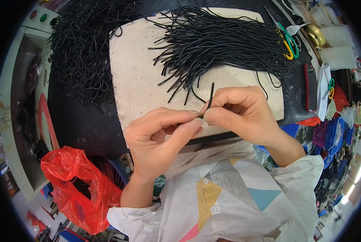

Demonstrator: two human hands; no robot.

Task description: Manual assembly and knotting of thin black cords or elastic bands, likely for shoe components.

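Thumb and forefinger of my left hand pinch a black cord near the front edge of a pale board. My right hand pinches the same cord close by, so the fingertips of both hands nearly meet. One end of the cord sticks up between my right fingers; the part between the fingertips is mostly hidden. Just beyond my hands, a thick bundle of black cords lies across the pale board, its loose ends fanned toward the left and front.
A tangled heap of looped black cords covers the table's far left. Green-handled scissors and yellow-handled ones lie right of the bundle. A dark red flat case sits at the right edge. A red plastic bag hangs at the near left.
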